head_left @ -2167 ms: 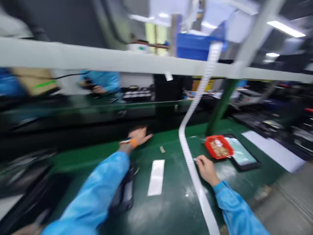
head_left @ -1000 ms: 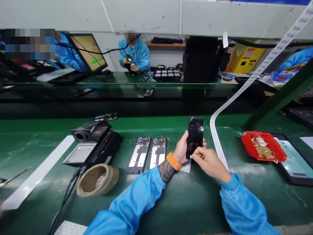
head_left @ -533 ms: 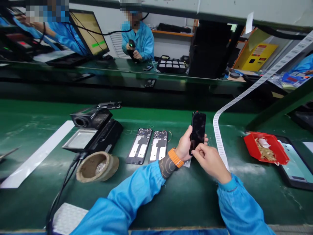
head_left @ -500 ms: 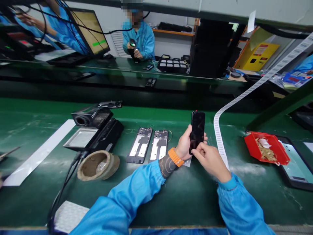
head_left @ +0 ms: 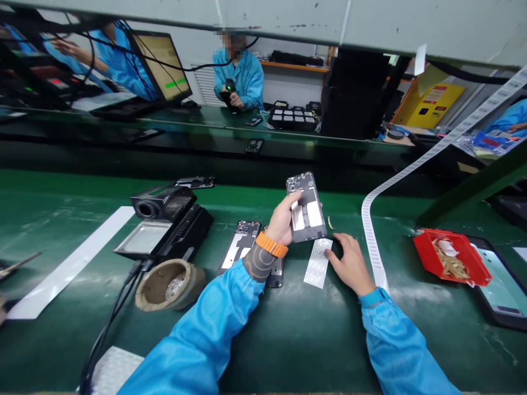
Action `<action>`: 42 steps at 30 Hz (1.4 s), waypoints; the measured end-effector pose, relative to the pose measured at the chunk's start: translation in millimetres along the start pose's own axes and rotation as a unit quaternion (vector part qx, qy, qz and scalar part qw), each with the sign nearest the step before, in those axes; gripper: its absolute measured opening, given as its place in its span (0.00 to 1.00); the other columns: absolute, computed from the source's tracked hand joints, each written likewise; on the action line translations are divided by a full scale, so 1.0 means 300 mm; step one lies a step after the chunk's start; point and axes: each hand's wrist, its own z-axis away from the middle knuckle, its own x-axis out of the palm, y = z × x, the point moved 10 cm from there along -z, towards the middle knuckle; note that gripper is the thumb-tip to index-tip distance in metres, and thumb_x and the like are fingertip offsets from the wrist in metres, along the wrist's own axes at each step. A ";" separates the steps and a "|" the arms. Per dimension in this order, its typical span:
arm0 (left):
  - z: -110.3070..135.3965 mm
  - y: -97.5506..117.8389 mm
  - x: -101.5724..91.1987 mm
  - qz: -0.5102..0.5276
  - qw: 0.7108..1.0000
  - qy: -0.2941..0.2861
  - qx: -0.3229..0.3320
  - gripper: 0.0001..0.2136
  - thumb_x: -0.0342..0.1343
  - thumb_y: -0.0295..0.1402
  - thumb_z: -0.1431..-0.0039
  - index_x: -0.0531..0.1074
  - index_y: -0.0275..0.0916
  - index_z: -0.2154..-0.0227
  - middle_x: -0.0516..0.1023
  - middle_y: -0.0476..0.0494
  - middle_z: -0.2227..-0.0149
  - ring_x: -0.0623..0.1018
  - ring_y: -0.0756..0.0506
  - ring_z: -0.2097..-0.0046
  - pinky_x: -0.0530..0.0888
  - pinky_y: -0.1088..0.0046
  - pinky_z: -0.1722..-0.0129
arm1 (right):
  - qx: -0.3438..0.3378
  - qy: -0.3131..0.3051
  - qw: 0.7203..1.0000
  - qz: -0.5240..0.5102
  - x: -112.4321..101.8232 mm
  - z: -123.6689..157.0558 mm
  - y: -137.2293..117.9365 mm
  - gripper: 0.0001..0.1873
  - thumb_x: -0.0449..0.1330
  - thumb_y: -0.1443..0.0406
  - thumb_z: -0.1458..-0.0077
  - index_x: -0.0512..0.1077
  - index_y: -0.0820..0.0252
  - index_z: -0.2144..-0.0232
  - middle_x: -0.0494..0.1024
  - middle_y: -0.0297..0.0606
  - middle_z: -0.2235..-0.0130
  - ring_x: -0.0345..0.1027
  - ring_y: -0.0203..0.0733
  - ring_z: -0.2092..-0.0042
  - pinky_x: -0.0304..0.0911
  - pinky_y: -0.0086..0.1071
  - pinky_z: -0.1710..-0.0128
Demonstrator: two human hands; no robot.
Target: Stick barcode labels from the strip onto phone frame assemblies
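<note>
My left hand (head_left: pixel 282 220) grips an open-backed phone (head_left: pixel 309 220) above the bench, its inner side with dark and silvery areas facing up. The thumb lies across the phone's inside. A small sticker sheet (head_left: pixel 318 264) lies on the bench just below the phone. Beside its right edge rests my right hand (head_left: pixel 351 266), thumb and fingers apart, with the thumb tip at the sheet. Two similar open phones lie to the left: one phone (head_left: pixel 239 244) shows mostly, while my left wrist covers much of the other phone (head_left: pixel 275 276).
A black device (head_left: pixel 168 219), a clay-coloured pot (head_left: pixel 142 296) and cables stand left. On the right are a red bin (head_left: pixel 426 255), a tablet-like device (head_left: pixel 500 285) and a long label strip (head_left: pixel 370 236). Across the bench, a person in blue (head_left: pixel 251 77) holds a scanner.
The phone has turned from its dark screen side to its open inner side and shifted left with my left hand. My right hand has left the phone and come down beside the sticker sheet.
</note>
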 end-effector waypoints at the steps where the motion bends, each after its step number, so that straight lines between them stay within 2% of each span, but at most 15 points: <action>1: 0.002 -0.015 0.020 0.034 0.999 -0.027 -0.023 0.15 0.55 0.41 0.39 0.75 0.33 0.61 0.81 0.37 0.63 0.82 0.40 0.61 0.78 0.60 0.58 | 0.007 -0.001 1.000 0.006 0.013 -0.003 0.005 0.23 0.58 0.58 0.42 0.68 0.63 0.47 0.73 0.49 0.47 0.64 0.55 0.47 0.59 0.46 0.46; 3: 0.014 -0.031 0.064 0.080 0.992 -0.087 -0.052 0.24 0.45 0.49 0.34 0.75 0.32 0.58 0.80 0.32 0.55 0.80 0.35 0.54 0.76 0.51 0.53 | 0.027 -0.006 0.999 0.020 0.033 -0.014 0.014 0.22 0.58 0.58 0.42 0.69 0.62 0.48 0.74 0.48 0.48 0.64 0.55 0.48 0.59 0.47 0.49; 5: 0.025 -0.033 0.091 0.090 0.986 -0.131 -0.060 0.29 0.38 0.52 0.33 0.75 0.32 0.56 0.79 0.30 0.52 0.80 0.34 0.52 0.75 0.48 0.52 | 0.043 -0.014 0.999 0.030 0.048 -0.029 0.017 0.20 0.57 0.58 0.42 0.70 0.61 0.50 0.77 0.45 0.53 0.65 0.55 0.51 0.59 0.46 0.52; 8: 0.042 -0.058 0.110 0.060 0.974 -0.194 -0.103 0.37 0.31 0.57 0.34 0.74 0.28 0.53 0.79 0.27 0.54 0.81 0.34 0.56 0.74 0.48 0.52 | 0.045 -0.020 0.999 0.024 0.057 -0.046 0.013 0.15 0.57 0.61 0.43 0.72 0.60 0.54 0.77 0.43 0.60 0.66 0.53 0.55 0.58 0.43 0.55; 11: 0.058 -0.084 0.117 0.030 0.957 -0.252 -0.140 0.44 0.26 0.63 0.38 0.74 0.26 0.53 0.80 0.25 0.59 0.81 0.33 0.59 0.75 0.50 0.54 | 0.035 -0.015 0.999 0.014 0.051 -0.049 0.012 0.12 0.57 0.63 0.44 0.73 0.60 0.58 0.77 0.43 0.61 0.66 0.52 0.57 0.58 0.41 0.56; 13: 0.065 -0.090 0.118 0.024 0.951 -0.270 -0.146 0.47 0.23 0.64 0.40 0.74 0.26 0.52 0.80 0.25 0.60 0.81 0.33 0.60 0.75 0.51 0.55 | 0.024 -0.016 0.999 0.017 0.049 -0.045 0.012 0.11 0.56 0.65 0.45 0.73 0.60 0.60 0.77 0.43 0.61 0.66 0.51 0.58 0.58 0.41 0.57; 20: 0.092 -0.109 0.139 0.022 0.946 -0.277 -0.170 0.50 0.18 0.63 0.41 0.73 0.26 0.51 0.79 0.23 0.57 0.81 0.34 0.60 0.76 0.54 0.57 | 0.007 -0.042 0.998 0.035 0.061 -0.040 0.017 0.10 0.54 0.67 0.45 0.73 0.59 0.62 0.75 0.42 0.64 0.65 0.50 0.59 0.56 0.38 0.60; 27: 0.073 -0.122 0.120 0.029 0.948 -0.276 -0.156 0.46 0.24 0.64 0.39 0.73 0.29 0.48 0.78 0.24 0.53 0.80 0.33 0.55 0.75 0.50 0.54 | 0.001 -0.049 0.998 0.042 0.063 -0.040 0.007 0.09 0.52 0.67 0.44 0.73 0.58 0.64 0.75 0.41 0.65 0.66 0.50 0.59 0.57 0.39 0.59; 32: 0.073 -0.127 0.110 0.005 0.954 -0.252 -0.164 0.45 0.25 0.63 0.39 0.74 0.30 0.51 0.80 0.26 0.58 0.81 0.34 0.58 0.76 0.55 0.56 | 0.005 -0.046 0.999 -0.002 0.045 -0.036 0.016 0.10 0.52 0.65 0.44 0.73 0.57 0.65 0.77 0.41 0.64 0.68 0.50 0.59 0.59 0.40 0.58; 36: 0.065 -0.120 0.102 -0.004 0.958 -0.242 -0.154 0.45 0.25 0.63 0.38 0.74 0.29 0.52 0.79 0.24 0.57 0.81 0.34 0.59 0.76 0.53 0.57 | 0.015 -0.041 0.998 -0.050 0.024 -0.033 0.036 0.10 0.52 0.64 0.44 0.73 0.57 0.65 0.78 0.41 0.63 0.70 0.49 0.59 0.61 0.40 0.58; 42: 0.051 -0.129 0.090 -0.022 0.957 -0.241 -0.160 0.45 0.24 0.62 0.38 0.75 0.27 0.53 0.80 0.25 0.59 0.81 0.35 0.60 0.75 0.54 0.57 | 0.003 -0.055 0.998 -0.038 0.034 -0.030 0.032 0.11 0.53 0.63 0.43 0.73 0.58 0.62 0.78 0.42 0.60 0.69 0.50 0.56 0.62 0.43 0.55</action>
